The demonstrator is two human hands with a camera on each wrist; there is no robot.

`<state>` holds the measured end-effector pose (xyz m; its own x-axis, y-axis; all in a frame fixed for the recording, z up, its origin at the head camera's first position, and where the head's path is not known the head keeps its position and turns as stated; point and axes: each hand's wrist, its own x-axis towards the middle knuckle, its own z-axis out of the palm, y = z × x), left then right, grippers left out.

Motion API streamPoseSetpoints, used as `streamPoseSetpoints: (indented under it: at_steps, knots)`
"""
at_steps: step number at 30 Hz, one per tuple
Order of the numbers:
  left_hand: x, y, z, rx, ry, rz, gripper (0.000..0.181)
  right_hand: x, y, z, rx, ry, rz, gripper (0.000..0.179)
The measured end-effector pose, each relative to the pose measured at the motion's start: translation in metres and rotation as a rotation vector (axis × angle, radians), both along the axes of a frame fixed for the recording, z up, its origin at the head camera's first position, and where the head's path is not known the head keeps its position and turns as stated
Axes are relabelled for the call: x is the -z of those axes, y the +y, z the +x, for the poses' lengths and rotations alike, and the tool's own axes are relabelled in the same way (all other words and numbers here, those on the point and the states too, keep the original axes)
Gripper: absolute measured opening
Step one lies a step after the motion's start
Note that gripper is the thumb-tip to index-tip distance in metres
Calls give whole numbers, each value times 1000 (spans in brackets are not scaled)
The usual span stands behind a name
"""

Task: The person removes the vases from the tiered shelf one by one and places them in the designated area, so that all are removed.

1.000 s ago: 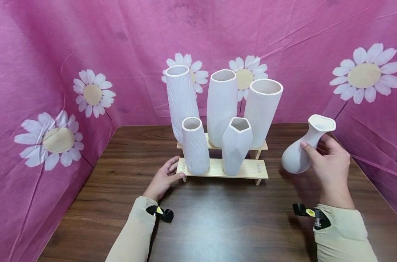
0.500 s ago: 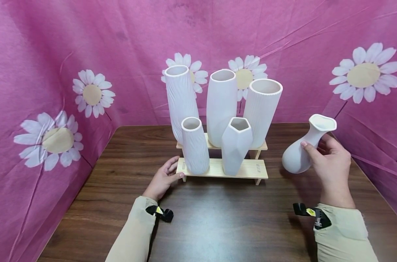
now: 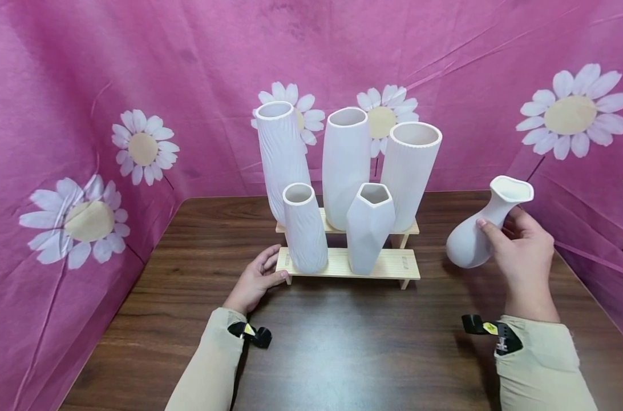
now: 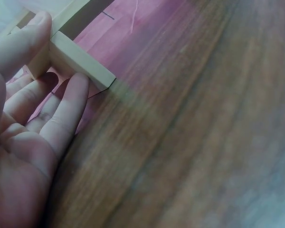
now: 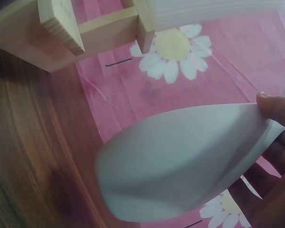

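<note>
We can read no text: the yellow labels (image 3: pixel 249 330) on both black wristbands (image 3: pixel 510 338), and the right one's whitish marks (image 3: pixel 501 344), are too small to make out

Parts we lose behind vases, past edges and in blur
From the head view, we miss some right hand (image 3: pixel 527 251) fingertips behind the held vase (image 3: pixel 468 245); the right wrist view crops its upper end. The front left vase (image 3: pixel 306 234) hides the rear left vase's (image 3: pixel 283 154) base. In the left wrist view, we find the tabletop (image 4: pixel 194 133) blurred, the left hand (image 4: pixel 26 147) cut off.
</note>
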<state>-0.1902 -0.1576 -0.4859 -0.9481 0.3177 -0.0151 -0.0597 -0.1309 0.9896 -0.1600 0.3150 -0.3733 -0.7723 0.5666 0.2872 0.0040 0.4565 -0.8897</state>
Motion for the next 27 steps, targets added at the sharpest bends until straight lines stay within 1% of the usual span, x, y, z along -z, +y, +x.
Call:
streamPoseSetpoints:
  at_steps: [3,9,16,19,23,27]
  knots:
    - [-1,0,1,-2,-5,4,75,1,2,-2,16,-8,-25,44]
    - [-1,0,2,-8,-12,10,74,6,10,-6,43,8,-48,43]
    - [-1,1,1,-22,4,-11,74,10,19,-9,80,15,-57,43]
    - [0,1,1,-29,2,-16,74,12,23,-10,95,25,-87,44]
    - [-1,1,1,-31,-3,-22,74,14,30,-12,121,18,-131,45]
    - [-2,1,1,-31,-5,-29,74,17,37,-13,142,-1,-133,45]
